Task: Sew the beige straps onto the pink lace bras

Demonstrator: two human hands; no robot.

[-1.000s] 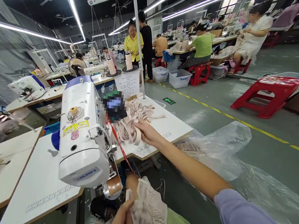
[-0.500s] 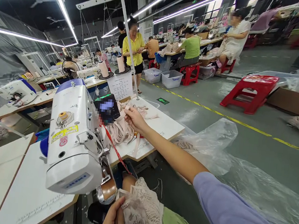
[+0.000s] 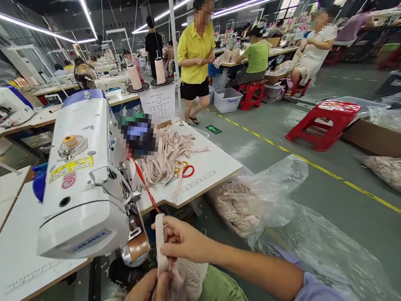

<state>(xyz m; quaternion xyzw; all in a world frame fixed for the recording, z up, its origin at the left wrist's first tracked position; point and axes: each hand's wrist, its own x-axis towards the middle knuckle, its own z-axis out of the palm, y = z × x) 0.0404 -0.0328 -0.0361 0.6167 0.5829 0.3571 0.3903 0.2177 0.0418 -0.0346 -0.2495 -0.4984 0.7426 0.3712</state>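
My right hand (image 3: 188,240) pinches a pale pink strap (image 3: 159,237) whose top end stands up beside the sewing machine (image 3: 87,191). Just below, my left hand (image 3: 146,294) is closed on beige lace fabric (image 3: 177,295), where the strap's lower end meets it. The fabric hangs over my lap, and its lower part runs out of view. On the white sewing table (image 3: 217,159) lies a heap of similar pink straps (image 3: 163,160). Scissors with red and yellow handles (image 3: 186,169) rest against the heap.
A red ribbon (image 3: 145,187) hangs from the machine. Thread cones (image 3: 160,71) stand behind it. On the floor to the right are a plastic bag of beige pieces (image 3: 239,205) and a red stool (image 3: 324,123). A person in a yellow shirt (image 3: 196,48) is beyond the table.
My right hand has come from the strap heap down to my left hand, bringing a strap to the lace fabric. The person in yellow has come closer. My view has shifted slightly.
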